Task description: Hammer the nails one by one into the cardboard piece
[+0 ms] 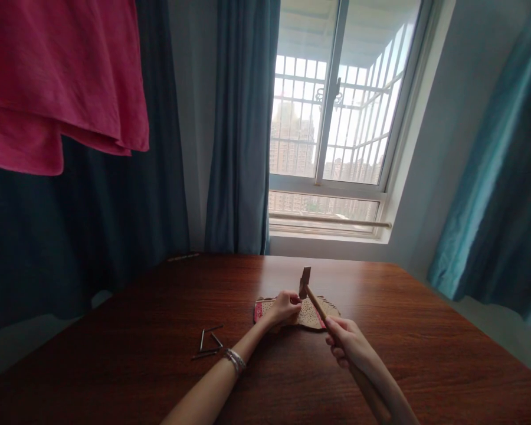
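Observation:
My right hand [345, 339] is wrapped round the wooden handle of a hammer [318, 305]. The hammer's dark metal head [305, 283] is just above and beside the fingertips of my left hand [285, 308]. Those fingers are closed in a pinch over a flat tan board [310, 316] with many small dark holes and pink patches. Whatever sits in the pinch is too small and too hidden to make out. Left of my left forearm, several thin metal nails [216, 340] lie loose on the table.
The dark reddish wooden table [146, 354] reaches back to the wall under a barred window [327, 118]. Blue curtains [243, 130] hang behind it and at the right. A pink cloth [71, 77] hangs at the upper left. A thin item [183, 257] lies at the far left edge.

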The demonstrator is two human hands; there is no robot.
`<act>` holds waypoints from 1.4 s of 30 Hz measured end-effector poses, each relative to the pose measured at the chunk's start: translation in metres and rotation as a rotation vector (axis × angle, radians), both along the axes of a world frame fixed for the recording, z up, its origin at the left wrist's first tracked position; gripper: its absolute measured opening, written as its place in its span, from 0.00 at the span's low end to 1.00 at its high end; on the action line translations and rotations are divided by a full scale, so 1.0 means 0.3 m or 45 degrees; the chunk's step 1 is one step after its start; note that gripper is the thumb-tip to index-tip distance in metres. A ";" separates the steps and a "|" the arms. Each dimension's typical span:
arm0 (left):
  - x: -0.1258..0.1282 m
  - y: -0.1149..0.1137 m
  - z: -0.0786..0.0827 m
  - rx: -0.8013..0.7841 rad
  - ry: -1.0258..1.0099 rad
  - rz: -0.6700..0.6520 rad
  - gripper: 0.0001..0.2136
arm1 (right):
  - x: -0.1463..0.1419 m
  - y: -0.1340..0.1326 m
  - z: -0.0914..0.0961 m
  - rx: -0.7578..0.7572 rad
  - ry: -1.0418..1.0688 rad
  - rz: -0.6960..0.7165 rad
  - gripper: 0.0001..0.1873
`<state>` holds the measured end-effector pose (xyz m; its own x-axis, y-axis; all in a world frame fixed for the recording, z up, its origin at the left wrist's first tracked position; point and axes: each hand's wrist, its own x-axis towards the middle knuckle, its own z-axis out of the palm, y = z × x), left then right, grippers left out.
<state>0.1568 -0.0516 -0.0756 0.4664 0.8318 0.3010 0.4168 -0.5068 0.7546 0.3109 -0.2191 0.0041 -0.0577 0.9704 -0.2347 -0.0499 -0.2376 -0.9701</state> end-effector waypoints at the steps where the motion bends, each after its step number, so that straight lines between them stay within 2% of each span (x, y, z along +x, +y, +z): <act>1: 0.000 0.000 0.001 0.002 0.004 0.006 0.09 | 0.000 0.000 0.002 0.007 0.015 0.001 0.23; 16: 0.000 0.008 -0.016 0.032 -0.006 -0.006 0.09 | -0.006 0.008 0.016 0.042 0.016 -0.001 0.24; 20: -0.001 0.003 -0.009 0.036 -0.002 -0.010 0.09 | -0.004 0.010 0.009 0.002 0.000 -0.001 0.23; 34: -0.003 -0.018 0.020 -0.036 0.033 0.062 0.09 | -0.009 -0.005 0.038 0.053 0.041 0.007 0.22; 42: 0.001 -0.001 -0.002 -0.007 0.027 0.019 0.10 | -0.006 -0.007 0.026 0.048 -0.034 0.020 0.23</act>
